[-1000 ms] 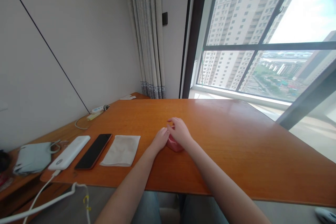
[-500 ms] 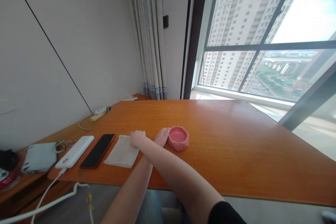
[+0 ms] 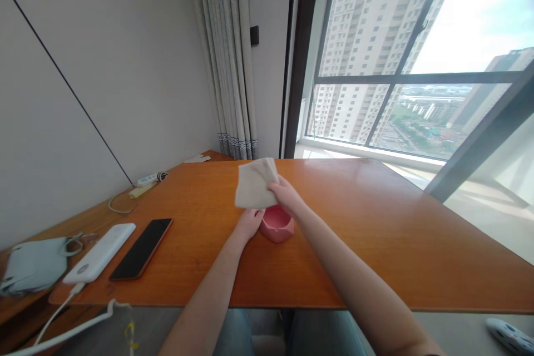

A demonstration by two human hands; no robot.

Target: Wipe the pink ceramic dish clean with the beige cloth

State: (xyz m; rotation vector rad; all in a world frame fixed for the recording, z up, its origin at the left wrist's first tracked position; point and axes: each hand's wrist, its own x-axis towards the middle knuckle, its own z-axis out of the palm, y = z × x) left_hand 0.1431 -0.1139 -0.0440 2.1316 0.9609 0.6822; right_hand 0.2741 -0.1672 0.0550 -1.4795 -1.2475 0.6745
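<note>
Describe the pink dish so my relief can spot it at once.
Start at the big orange-brown table and look near its middle. The dish sits just right of the left hand. Unlike the pale cloth in the right hand or the flat black phone, it is pink, hollow and angular-sided.

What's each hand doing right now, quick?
Left hand: beside the pink bowl, partly hidden; can't tell if it's gripping.
Right hand: closed, holding the pale cloth.
</note>
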